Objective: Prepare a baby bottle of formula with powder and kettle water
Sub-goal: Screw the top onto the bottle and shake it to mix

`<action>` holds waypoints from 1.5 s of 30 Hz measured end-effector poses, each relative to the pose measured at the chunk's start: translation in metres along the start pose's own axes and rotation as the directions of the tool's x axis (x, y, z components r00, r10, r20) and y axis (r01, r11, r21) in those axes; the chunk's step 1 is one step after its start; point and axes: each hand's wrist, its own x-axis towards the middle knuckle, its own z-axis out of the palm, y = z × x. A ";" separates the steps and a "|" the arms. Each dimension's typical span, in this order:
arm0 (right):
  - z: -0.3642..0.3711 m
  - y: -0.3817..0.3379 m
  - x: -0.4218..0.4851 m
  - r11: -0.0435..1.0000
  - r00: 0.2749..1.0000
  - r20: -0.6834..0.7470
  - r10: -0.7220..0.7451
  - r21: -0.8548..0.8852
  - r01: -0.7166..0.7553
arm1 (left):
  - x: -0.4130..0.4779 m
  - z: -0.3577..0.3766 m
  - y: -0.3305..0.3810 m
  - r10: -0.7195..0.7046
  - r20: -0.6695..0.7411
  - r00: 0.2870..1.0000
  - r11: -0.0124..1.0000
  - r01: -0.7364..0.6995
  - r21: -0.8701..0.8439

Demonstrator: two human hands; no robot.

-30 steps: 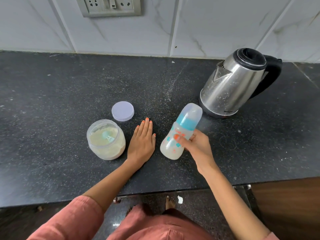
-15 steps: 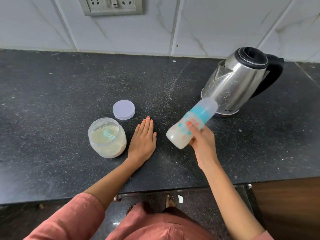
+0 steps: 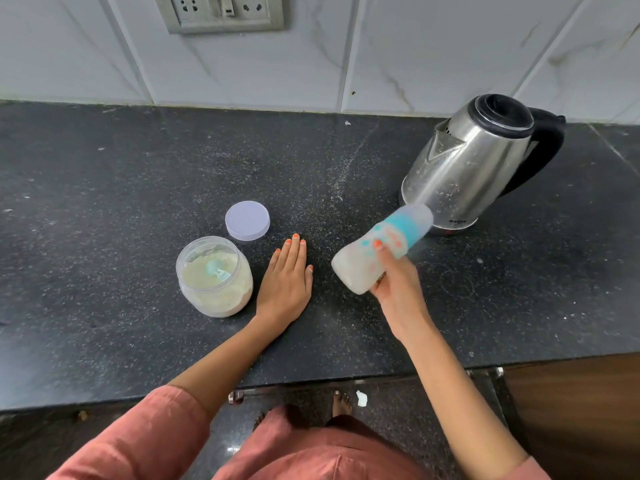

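Above the black counter (image 3: 104,237), close in front of the kettle (image 3: 464,168): baby bottle (image 3: 377,249), tilted, capped, milky inside, blurred. Gripped round its lower body by the right hand (image 3: 398,292); left hand (image 3: 285,282) flat and spread on the stone, holding nothing. Probably light, rigid plastic, perhaps slick if wet; best taken round the middle, clear of the cap. Counted: one bottle, one kettle, one open powder jar (image 3: 214,277) with one scoop (image 3: 216,268) inside, one loose lid (image 3: 247,220).
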 end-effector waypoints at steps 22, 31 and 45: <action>-0.001 0.000 0.004 0.971 0.994 0.009 -0.113 -0.210 0.112 | 0.000 -0.002 0.000 -0.006 0.008 1.000 1.000 0.006 -0.014; 0.001 -0.001 0.007 0.992 0.987 -0.105 -0.125 0.003 0.126 | -0.001 -0.003 0.001 -0.011 0.005 1.000 0.999 0.011 -0.030; 0.000 0.003 0.005 0.998 0.994 -0.087 -0.066 -0.024 0.064 | -0.002 -0.005 0.001 -0.012 0.014 1.000 0.999 0.012 -0.040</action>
